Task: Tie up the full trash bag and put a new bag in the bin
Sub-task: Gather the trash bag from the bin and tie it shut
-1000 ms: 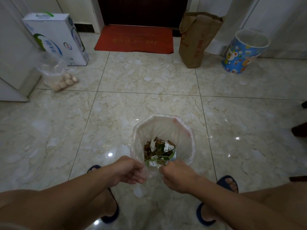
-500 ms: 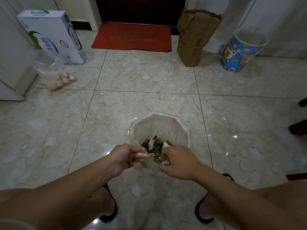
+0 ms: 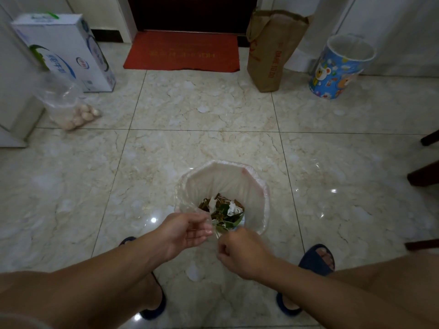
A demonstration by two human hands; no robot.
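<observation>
- Marble-patterned floor tiles fill the view, running up to a red doormat at a dark door.
- Near the person's feet stands the bin, lined with a thin translucent trash bag whose rim is folded over the bin's edge; leaves and paper scraps lie inside.
- The left hand pinches the near edge of the bag between thumb and curled fingers, apparently peeling it off the rim.
- The right hand is curled closed just beside it at the near rim; it seems to grip the film too, though the plastic there is hard to see.
- Both hands working the same near edge suggests the rim is being gathered for tying; the knot is not yet made.
- Against the far wall sit a brown paper bag, a blue patterned bin, a white carton and a clear bag of eggs.
</observation>
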